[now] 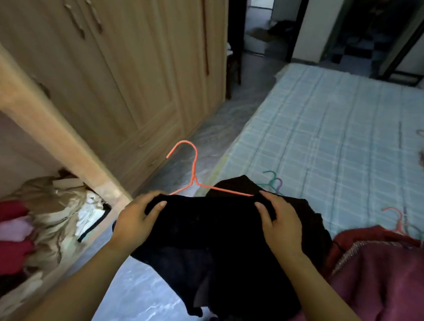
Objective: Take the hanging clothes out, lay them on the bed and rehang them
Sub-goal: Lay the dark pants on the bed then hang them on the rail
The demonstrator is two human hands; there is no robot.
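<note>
The bed is shown at the right of the frame, and at lower centre the black garment is gripped along its top edge by the curled fingers of the left hand and right hand, with the orange hanger projecting above it.

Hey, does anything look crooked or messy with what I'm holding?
Yes. The orange hanger sits tilted and mostly bare above the black garment, which is bunched between the left hand and right hand rather than draped squarely. Spare hangers lie loose on the bed.
</note>
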